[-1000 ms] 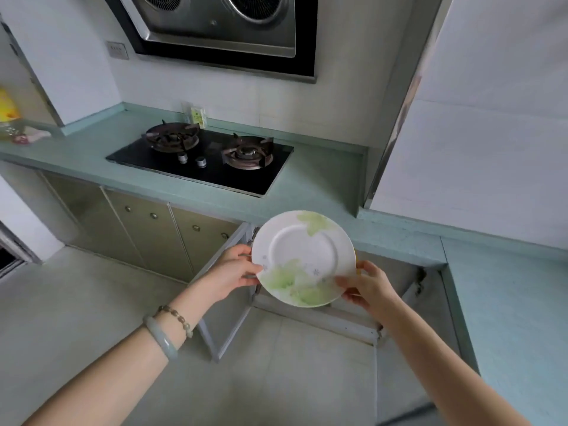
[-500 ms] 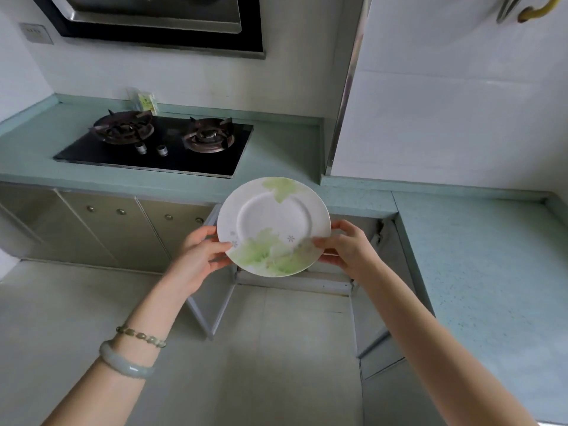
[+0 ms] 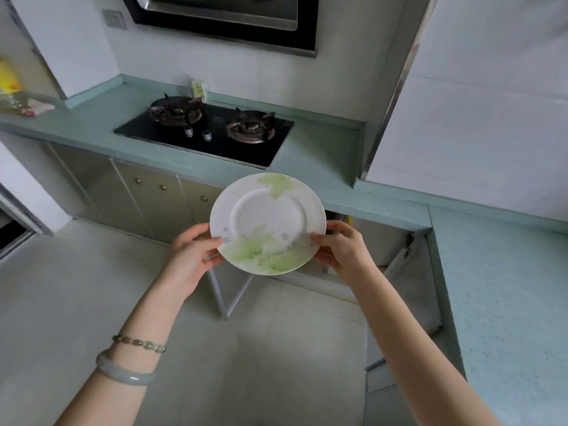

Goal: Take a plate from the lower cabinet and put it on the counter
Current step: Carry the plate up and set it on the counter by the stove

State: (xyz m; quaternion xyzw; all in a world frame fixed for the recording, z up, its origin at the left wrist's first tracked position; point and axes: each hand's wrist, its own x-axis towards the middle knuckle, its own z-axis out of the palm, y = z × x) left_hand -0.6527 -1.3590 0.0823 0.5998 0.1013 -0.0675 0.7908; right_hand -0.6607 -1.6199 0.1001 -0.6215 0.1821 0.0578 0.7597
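Observation:
A white plate (image 3: 266, 215) with green leaf prints is held in the air in front of the teal counter (image 3: 319, 155), tilted toward me. My left hand (image 3: 192, 256) grips its left rim and my right hand (image 3: 341, 250) grips its right rim. Behind and below the plate, the lower cabinet (image 3: 365, 241) stands open, its door frame (image 3: 230, 296) swung out over the floor. The plate hides part of the cabinet opening.
A black two-burner gas hob (image 3: 209, 130) is set into the counter at the back. A range hood (image 3: 233, 20) hangs above it. The counter continues along the right side (image 3: 507, 287). Closed cabinet doors (image 3: 147, 198) run to the left. Yellow packaging (image 3: 9, 84) sits far left.
The plate has stayed in both hands, level with the counter edge. My view swung right, then back left, so the hob and the left counter end are in view again.

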